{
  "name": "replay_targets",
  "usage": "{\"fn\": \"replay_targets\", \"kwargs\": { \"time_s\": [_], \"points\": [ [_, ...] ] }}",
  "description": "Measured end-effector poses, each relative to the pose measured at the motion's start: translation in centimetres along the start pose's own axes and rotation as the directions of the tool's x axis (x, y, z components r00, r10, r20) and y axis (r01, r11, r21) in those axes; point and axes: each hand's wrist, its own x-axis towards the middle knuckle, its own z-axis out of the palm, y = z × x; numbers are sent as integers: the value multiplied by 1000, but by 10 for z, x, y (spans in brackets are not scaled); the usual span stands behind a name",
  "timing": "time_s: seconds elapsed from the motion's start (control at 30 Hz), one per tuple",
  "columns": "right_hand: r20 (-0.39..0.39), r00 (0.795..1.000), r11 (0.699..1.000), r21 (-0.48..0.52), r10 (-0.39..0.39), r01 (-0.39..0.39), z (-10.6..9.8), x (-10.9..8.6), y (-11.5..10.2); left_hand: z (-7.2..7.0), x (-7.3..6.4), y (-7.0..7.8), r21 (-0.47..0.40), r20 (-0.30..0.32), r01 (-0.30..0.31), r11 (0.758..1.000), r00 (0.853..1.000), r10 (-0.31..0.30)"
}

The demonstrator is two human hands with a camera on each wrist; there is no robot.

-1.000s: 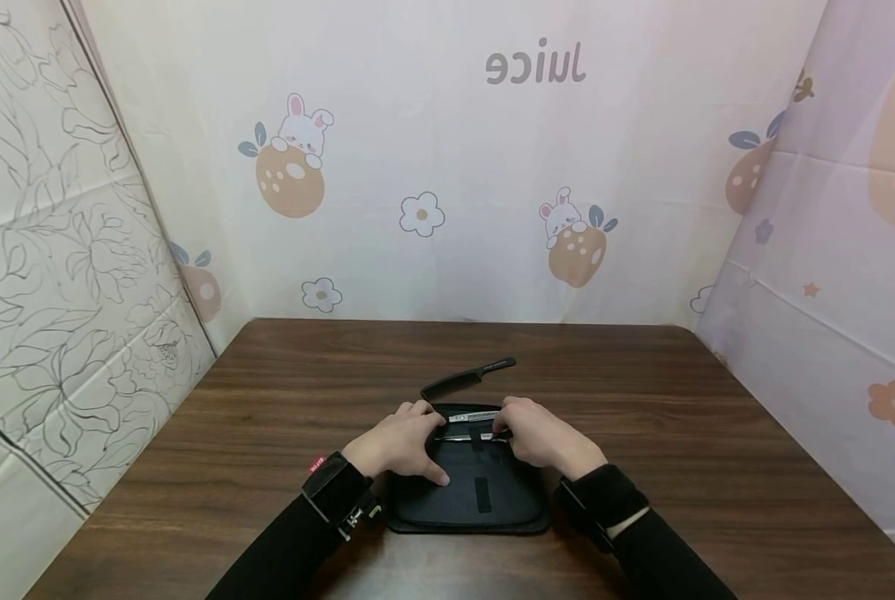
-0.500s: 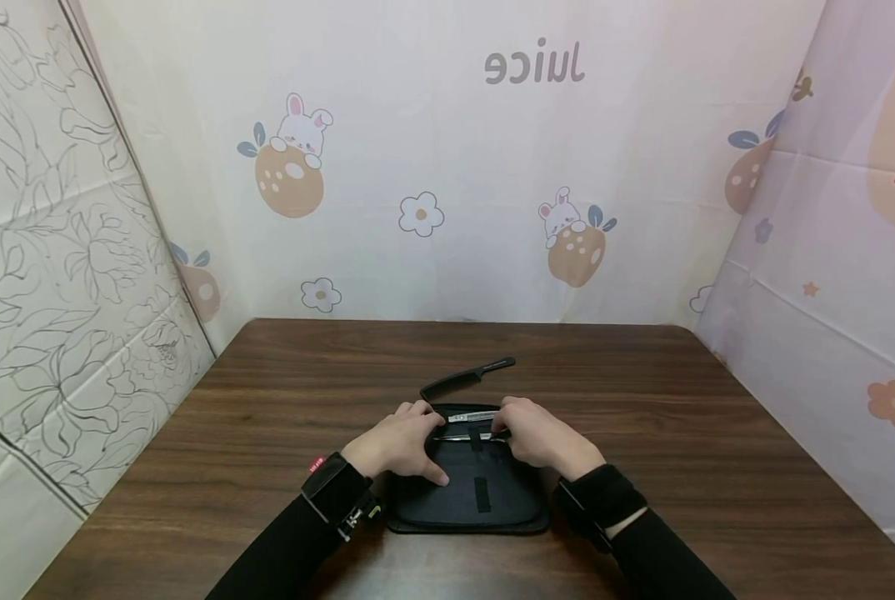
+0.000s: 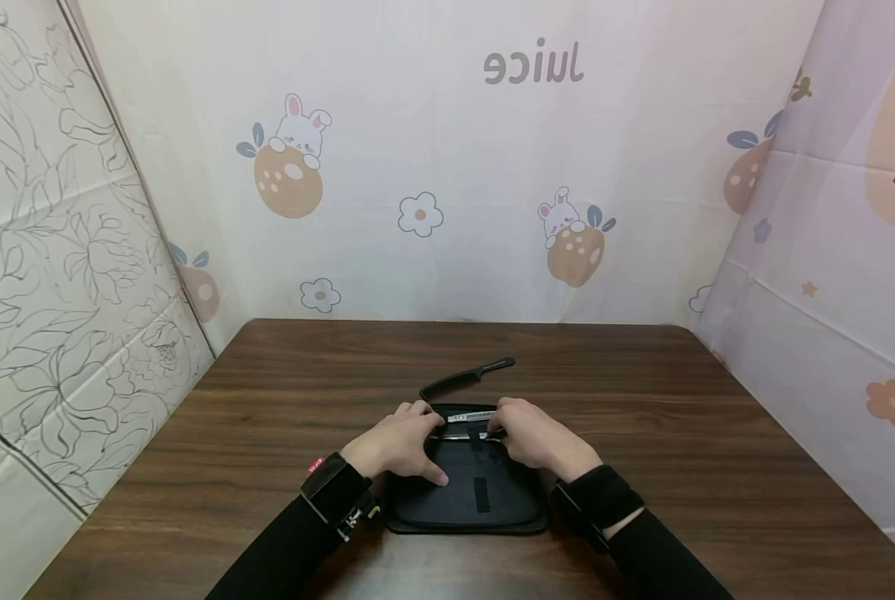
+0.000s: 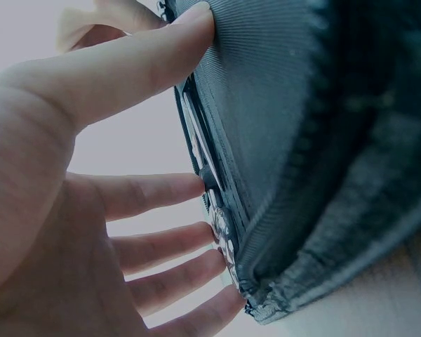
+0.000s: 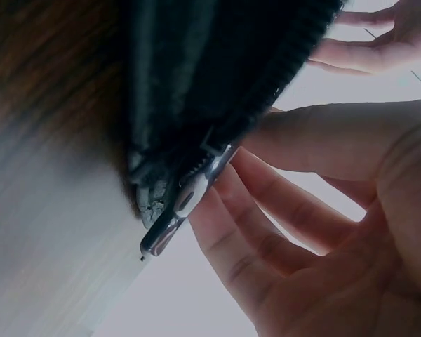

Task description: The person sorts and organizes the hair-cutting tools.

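Note:
A black zip case (image 3: 462, 512) lies in front of me in the head view. A strip with a white label (image 3: 470, 417) and a slim silver metal tool (image 3: 458, 437) lie across its far half under a black strap. My left hand (image 3: 401, 446) rests on the left side, thumb on the dark panel and fingers spread along the far part. My right hand (image 3: 535, 436) pinches the tool's dark right end with bent fingers. The right wrist view has a shiny metal piece (image 5: 189, 196) at the case's zipped edge, against the fingers. The tool's exact kind is unclear.
A black comb (image 3: 451, 384) lies on the brown wooden table (image 3: 305, 367) just beyond the case. Patterned cloth (image 3: 432, 150) hangs behind the table and at both sides.
My right hand has edged slightly left along with the tool's dark end. The left hand, case and comb look unmoved.

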Motion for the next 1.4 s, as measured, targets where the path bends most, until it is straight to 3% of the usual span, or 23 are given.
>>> {"fn": "replay_targets", "kwargs": {
  "time_s": [0.47, 0.73, 0.93, 1.4],
  "points": [
    [10, 1000, 999, 40, 18, -19, 3, 3, -5, 0, 0, 0, 7, 3, 2, 1000, 1000, -2],
    [16, 992, 988, 88, 125, -126, -6, 1, -3, 1, -1, -1, -6, -2, -5, 1000, 1000, 5],
    [58, 982, 981, 64, 178, -182, -10, 0, 0, -1, -1, 0, -4, -5, -8, 1000, 1000, 8],
    [25, 986, 985, 54, 165, -166, -1, 4, -3, -1, -1, 0, -6, 8, 3, 1000, 1000, -3]
  ]
}}
